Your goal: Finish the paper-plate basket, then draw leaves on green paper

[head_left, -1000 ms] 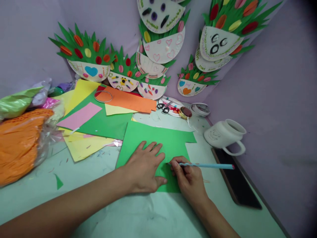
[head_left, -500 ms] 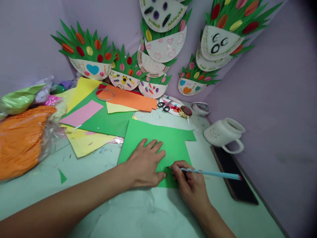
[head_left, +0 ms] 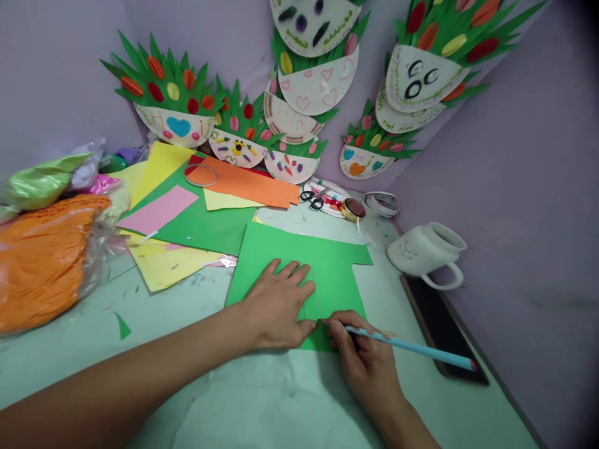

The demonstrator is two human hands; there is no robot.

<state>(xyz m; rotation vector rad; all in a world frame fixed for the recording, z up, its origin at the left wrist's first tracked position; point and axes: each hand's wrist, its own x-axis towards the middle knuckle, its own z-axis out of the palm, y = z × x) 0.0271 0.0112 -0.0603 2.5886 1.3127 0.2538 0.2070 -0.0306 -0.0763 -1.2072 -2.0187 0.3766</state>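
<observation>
A green paper sheet (head_left: 327, 268) lies flat on the pale table, with a notch cut from its right side. My left hand (head_left: 276, 305) presses flat on the sheet's near left part, fingers spread. My right hand (head_left: 360, 355) grips a light blue pencil (head_left: 416, 349) near its tip, and the tip touches the sheet close to its near edge, just right of my left thumb. The pencil's pink end points right toward a dark phone (head_left: 440, 324).
Coloured paper sheets (head_left: 187, 218) overlap at the back left, with a wire ring on the orange one. Bagged orange material (head_left: 42, 262) fills the left. Scissors (head_left: 312, 198), tape rolls (head_left: 380, 203) and a white mug (head_left: 423, 252) sit at the back right. Paper-plate crafts (head_left: 309, 87) lean on the purple walls.
My right hand has drawn the pencil tip toward me along the green sheet, and the pencil now slopes further down to the right. My left hand stays pressed on the paper.
</observation>
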